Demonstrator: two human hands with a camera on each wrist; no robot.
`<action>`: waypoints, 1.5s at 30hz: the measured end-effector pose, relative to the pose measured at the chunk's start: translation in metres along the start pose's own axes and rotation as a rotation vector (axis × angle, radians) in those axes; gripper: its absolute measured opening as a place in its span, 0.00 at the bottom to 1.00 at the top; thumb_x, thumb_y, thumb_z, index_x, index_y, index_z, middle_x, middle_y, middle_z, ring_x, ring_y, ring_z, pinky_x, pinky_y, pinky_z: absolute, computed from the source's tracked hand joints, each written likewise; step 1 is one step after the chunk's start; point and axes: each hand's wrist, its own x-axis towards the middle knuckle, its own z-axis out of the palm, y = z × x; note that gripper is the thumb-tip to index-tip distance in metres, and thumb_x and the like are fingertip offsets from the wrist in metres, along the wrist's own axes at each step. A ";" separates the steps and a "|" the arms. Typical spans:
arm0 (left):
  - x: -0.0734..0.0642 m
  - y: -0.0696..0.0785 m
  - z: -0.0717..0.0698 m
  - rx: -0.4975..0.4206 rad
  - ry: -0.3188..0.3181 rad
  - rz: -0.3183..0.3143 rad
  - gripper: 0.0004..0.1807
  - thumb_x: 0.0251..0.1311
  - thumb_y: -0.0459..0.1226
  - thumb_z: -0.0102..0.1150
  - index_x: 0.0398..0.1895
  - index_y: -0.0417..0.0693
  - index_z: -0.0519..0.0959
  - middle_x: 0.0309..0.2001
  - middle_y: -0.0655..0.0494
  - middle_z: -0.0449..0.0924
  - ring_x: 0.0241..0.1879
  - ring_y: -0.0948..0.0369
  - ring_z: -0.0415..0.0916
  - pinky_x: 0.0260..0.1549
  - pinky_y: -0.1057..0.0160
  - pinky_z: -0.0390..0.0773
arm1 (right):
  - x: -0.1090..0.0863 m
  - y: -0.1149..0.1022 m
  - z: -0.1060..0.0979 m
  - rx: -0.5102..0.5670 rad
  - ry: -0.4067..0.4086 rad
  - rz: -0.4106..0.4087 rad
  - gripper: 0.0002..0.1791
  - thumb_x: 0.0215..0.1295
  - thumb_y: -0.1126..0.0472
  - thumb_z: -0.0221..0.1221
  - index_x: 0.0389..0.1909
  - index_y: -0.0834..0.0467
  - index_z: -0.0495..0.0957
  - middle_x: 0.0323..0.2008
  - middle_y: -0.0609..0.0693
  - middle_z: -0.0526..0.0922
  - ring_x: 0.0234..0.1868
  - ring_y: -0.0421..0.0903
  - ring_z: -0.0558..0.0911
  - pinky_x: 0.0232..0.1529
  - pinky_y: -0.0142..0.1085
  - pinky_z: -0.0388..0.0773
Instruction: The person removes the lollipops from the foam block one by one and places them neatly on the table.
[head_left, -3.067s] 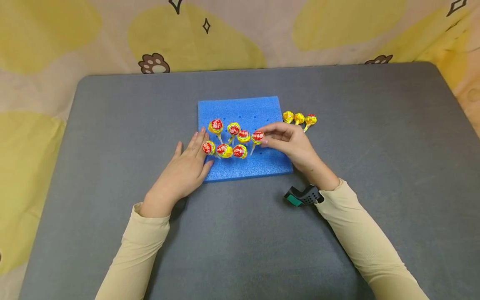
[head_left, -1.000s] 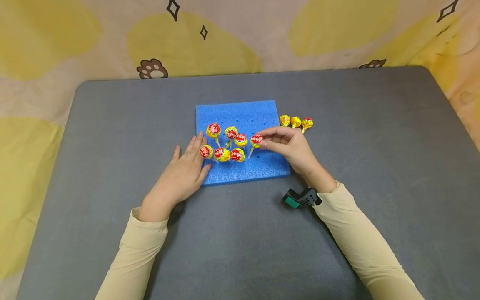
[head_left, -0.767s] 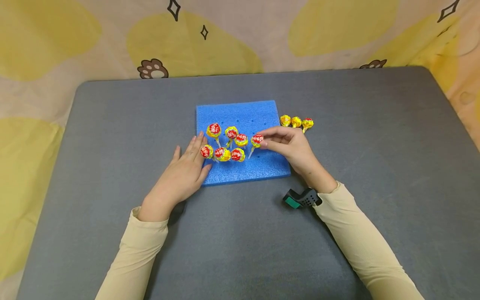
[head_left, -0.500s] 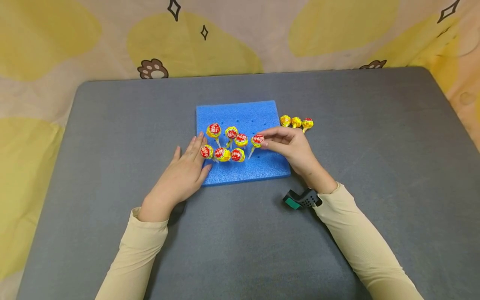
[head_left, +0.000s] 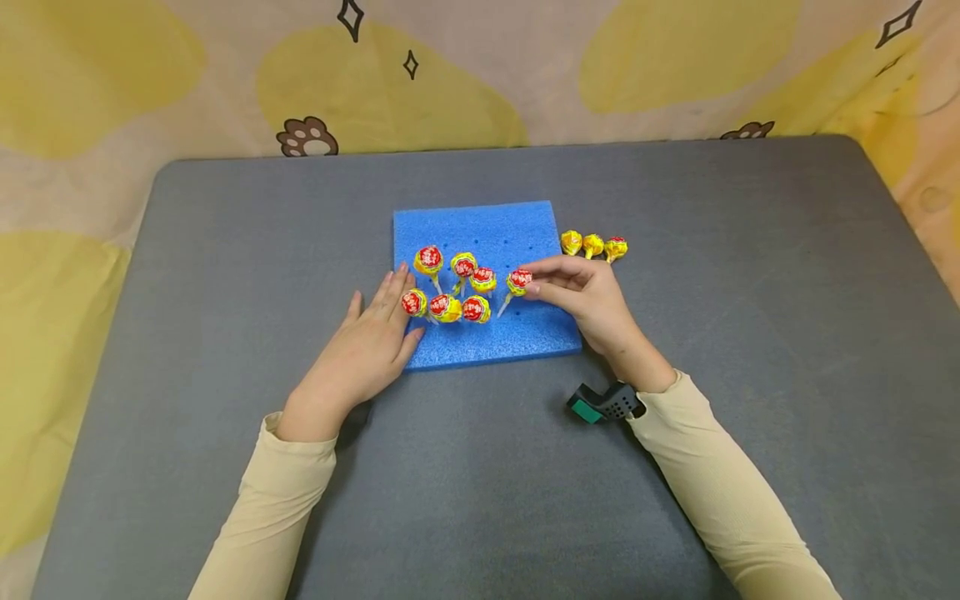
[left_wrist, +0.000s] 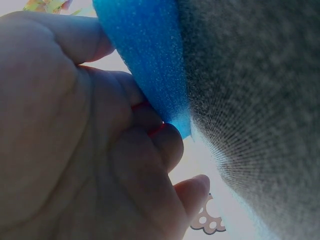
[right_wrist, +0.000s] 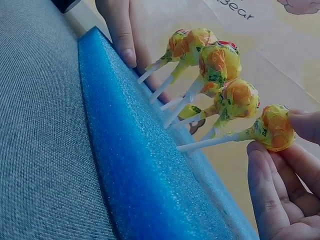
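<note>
A blue foam board [head_left: 487, 342] with small holes lies on the grey table. Several lollipops in yellow and red wrappers, one of them a front-row lollipop [head_left: 476, 309], stand by their sticks in its left half. My left hand [head_left: 360, 354] lies flat along the board's left edge, fingers extended; the left wrist view shows those fingers against the foam's side. With thumb and fingertips my right hand [head_left: 588, 304] pinches another lollipop [right_wrist: 276, 129] by its wrapped head. Its white stick slants down to the left toward the foam; whether the tip is in a hole I cannot tell.
Three loose lollipops [head_left: 593, 246] lie beside the board's right edge, partly behind my right hand. A black and green wrist device [head_left: 603, 402] sits below my right wrist. Patterned yellow cloth [head_left: 465, 75] hangs behind the table's far edge.
In the last half second my right hand has shifted slightly right, and the head of its pinched lollipop leans further right. My left hand and the standing lollipops hold their places.
</note>
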 end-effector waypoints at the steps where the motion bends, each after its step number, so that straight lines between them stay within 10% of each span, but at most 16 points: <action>1: 0.000 0.000 0.000 0.001 0.001 0.001 0.39 0.70 0.45 0.44 0.74 0.35 0.42 0.75 0.44 0.33 0.74 0.50 0.34 0.66 0.39 0.37 | 0.000 0.000 0.000 0.001 0.001 -0.001 0.11 0.57 0.78 0.60 0.40 0.68 0.83 0.35 0.50 0.86 0.35 0.43 0.85 0.42 0.35 0.80; 45: 0.000 -0.001 0.000 -0.006 -0.001 0.009 0.38 0.71 0.45 0.44 0.74 0.34 0.43 0.75 0.44 0.33 0.74 0.49 0.34 0.66 0.38 0.38 | -0.008 0.000 -0.010 0.212 0.164 -0.051 0.18 0.61 0.79 0.52 0.36 0.58 0.85 0.33 0.52 0.85 0.32 0.44 0.83 0.40 0.35 0.81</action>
